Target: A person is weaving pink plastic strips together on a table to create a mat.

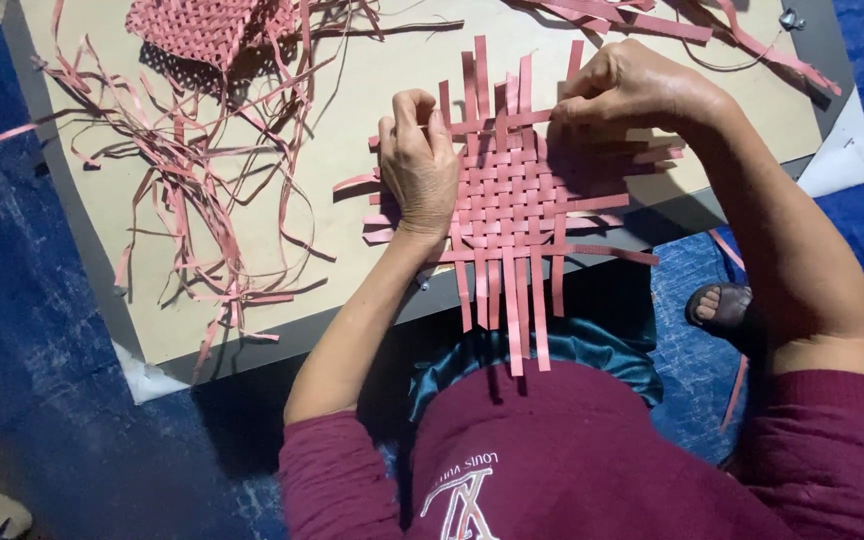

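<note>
- Your left hand [418, 165] lies flat on the left edge of the pink woven mat of flat plastic strips [517, 195], fingers curled over its upper left corner, pressing it to the pale tan board [352, 140]; it pins the weave rather than grips it.
- Your right hand [632, 88] is bunched at the mat's upper right corner, fingertips pinched together on a strip end; exactly which strip they hold cannot be told, since the knuckles hide it.
- Mat position: it sits near the front edge of the board, with its lower strip ends [512, 310] hanging past that edge over your lap.
- Risk, slipping weave: if the left palm lifts while the right hand pulls, the outer rows may likely slide apart, because the loose ends are held only by friction.
- Risk, skewed row: a pull at an angle from the right corner could draw the top crossing strip crooked and open gaps in the plaited centre.
- Risk, snagging: the overhanging ends may catch on your maroon sleeve or shirt [592, 460] and drag the mat towards you.
- Risk, tangling: the loose heap of pink strip offcuts [192, 160] lies well apart to the left, beside a second small woven pink piece [207, 28]; a wide sweep of the arm could pull these into the work.
</note>
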